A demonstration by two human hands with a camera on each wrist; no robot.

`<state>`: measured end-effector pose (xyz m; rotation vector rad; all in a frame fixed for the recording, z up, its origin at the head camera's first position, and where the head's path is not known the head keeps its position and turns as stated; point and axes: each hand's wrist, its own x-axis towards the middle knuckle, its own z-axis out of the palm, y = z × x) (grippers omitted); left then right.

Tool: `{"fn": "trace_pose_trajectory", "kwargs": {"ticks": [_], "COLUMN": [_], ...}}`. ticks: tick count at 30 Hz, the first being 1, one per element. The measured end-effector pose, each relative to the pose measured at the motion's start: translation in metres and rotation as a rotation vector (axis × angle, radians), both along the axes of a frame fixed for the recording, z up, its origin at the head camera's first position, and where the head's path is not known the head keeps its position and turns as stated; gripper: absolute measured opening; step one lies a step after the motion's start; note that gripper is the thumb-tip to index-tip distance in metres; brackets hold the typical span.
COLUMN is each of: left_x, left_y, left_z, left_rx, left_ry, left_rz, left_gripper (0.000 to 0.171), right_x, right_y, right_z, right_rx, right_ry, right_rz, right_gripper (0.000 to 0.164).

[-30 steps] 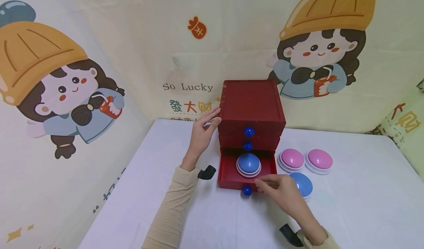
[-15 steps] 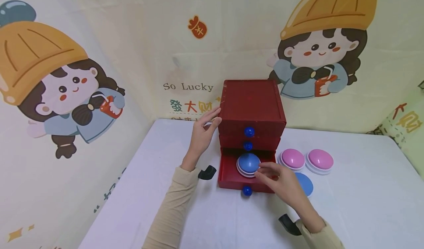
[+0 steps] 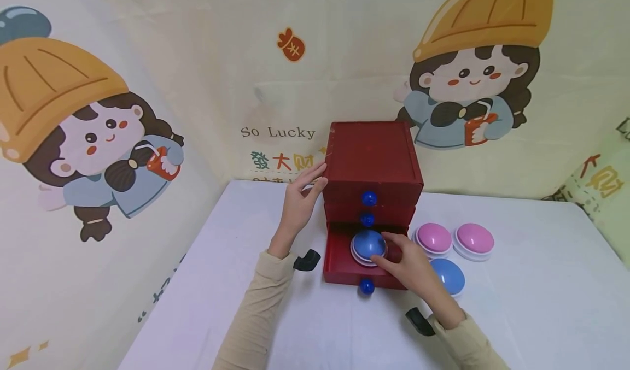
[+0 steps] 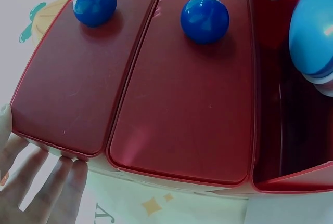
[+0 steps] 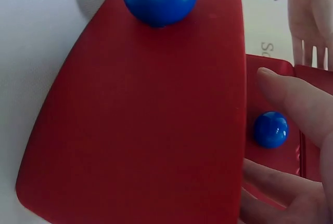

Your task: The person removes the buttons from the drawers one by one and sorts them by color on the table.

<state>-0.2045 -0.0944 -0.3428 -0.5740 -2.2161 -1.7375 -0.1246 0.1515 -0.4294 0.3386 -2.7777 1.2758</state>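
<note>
A red cabinet [image 3: 371, 154] with blue knobs stands against the back cloth, its bottom drawer [image 3: 337, 271] pulled out. Inside that drawer sits a blue domed button [image 3: 368, 244] on a white base. My right hand [image 3: 413, 262] reaches over the drawer's right side, thumb and index finger spread apart at the dome's right edge. In the right wrist view the drawer front hides the dome, and the thumb [image 5: 296, 96] shows apart from the other fingers. Straight fingers of my left hand [image 3: 299, 203] rest along the cabinet's left side, as the left wrist view also shows.
Right of the cabinet, two pink domed buttons stand side by side, one nearer [image 3: 433, 238] and one farther right [image 3: 474, 239]. A second blue domed button [image 3: 449, 276] lies in front of them, partly behind my right wrist. A white cloth covers the table [image 3: 541, 304].
My right hand has moved from the drawer's front edge up and left to the blue domed button's right side. My left hand stays against the cabinet.
</note>
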Motion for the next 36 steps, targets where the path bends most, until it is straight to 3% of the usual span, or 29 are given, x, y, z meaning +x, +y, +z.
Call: {"fn": "trace_pose_trajectory", "kwargs": {"ticks": [9,23,36], "left_x": [0.002,0.000,0.002], "left_y": [0.002,0.001,0.000], "left_z": [0.000,0.000,0.003], "left_rx": [0.006,0.008,0.006], "left_ry": [0.006,-0.008,0.008], "left_rz": [0.000,0.002,-0.003], "left_gripper": [0.041,0.041,0.040], "right_x": [-0.007,-0.017,-0.022], "right_y": [-0.010,-0.018,-0.026], "right_z": [-0.006,-0.010,-0.009], "right_rx": [0.035,0.070,0.152], "right_ry": [-0.001,-0.079,-0.136], "right_rz": [-0.002,0.035,-0.028], "right_gripper": [0.066,0.069,0.068]}}
